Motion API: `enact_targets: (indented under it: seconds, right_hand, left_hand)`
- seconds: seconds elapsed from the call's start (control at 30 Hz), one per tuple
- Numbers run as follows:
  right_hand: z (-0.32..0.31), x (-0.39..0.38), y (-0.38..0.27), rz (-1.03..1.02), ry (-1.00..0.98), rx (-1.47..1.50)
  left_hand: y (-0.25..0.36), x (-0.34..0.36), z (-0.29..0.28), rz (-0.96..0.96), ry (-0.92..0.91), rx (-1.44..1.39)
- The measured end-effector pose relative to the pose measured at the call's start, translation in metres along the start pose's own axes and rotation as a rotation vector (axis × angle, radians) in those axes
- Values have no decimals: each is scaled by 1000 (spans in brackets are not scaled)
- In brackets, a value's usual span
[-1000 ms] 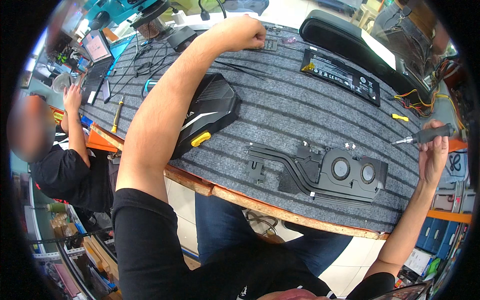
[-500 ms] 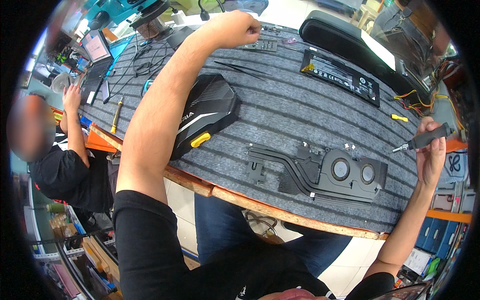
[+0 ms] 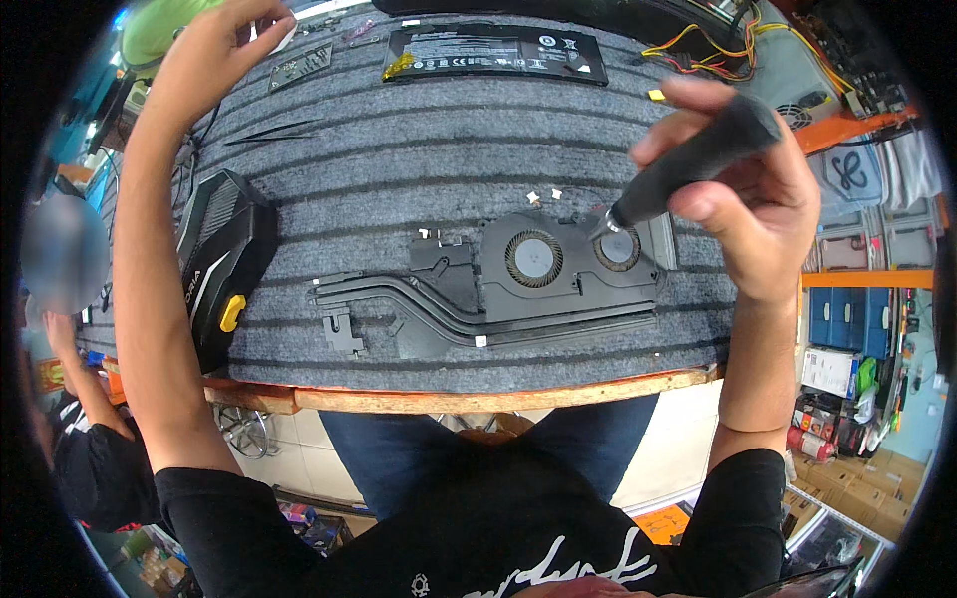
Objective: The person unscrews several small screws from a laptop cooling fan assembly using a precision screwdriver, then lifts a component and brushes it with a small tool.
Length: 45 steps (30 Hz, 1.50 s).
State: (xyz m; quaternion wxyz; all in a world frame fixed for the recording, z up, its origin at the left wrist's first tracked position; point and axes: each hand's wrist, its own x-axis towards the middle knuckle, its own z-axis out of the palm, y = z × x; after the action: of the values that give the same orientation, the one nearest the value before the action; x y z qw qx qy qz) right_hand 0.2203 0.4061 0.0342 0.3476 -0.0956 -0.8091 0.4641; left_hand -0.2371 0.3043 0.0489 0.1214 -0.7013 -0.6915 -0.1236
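Observation:
My right hand (image 3: 753, 189) grips a dark-handled screwdriver (image 3: 688, 164), slanted down to the left. Its metal tip is over the laptop cooling assembly (image 3: 558, 309), by the right fan (image 3: 619, 247); whether it touches cannot be told. The assembly lies flat, with a second fan (image 3: 533, 259) and bent heat pipes running left. Stretched to the far left, my left hand (image 3: 234, 40) has curled fingers next to a small white piece, perhaps between them. Just right of that hand is a flat plate bearing small parts (image 3: 302, 68).
A black laptop battery (image 3: 493, 58) lies at the back. Black tweezers (image 3: 269, 133) rest at left, behind a black angular case (image 3: 224, 259) with a yellow tab. Coloured wires (image 3: 718, 60) spread at back right. The table's wooden edge (image 3: 478, 401) runs along the front. Another person (image 3: 95, 448) is at far left.
My right hand has brought the screwdriver from the right side in over the fans. The view has shifted right. My left hand still reaches to the back, its fingers now less tightly closed.

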Motion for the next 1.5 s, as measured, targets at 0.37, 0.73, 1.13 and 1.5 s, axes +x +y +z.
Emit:
enact_targets:
  seconds: [0.37, 0.73, 1.13, 1.5]
  right_hand:
    - [38, 13, 6, -335, 67, 50]
    - [49, 29, 10, -336, 33, -27]
    - [27, 17, 10, -233, 48, -61]
    - [24, 20, 31, -358, 10, -93]
  left_hand:
    - [196, -50, -17, 252, -10, -592]
    - [188, -70, 26, 27, -156, -926]
    - [198, -76, 21, 285, -250, -583]
    - [204, -77, 17, 281, -273, -499]
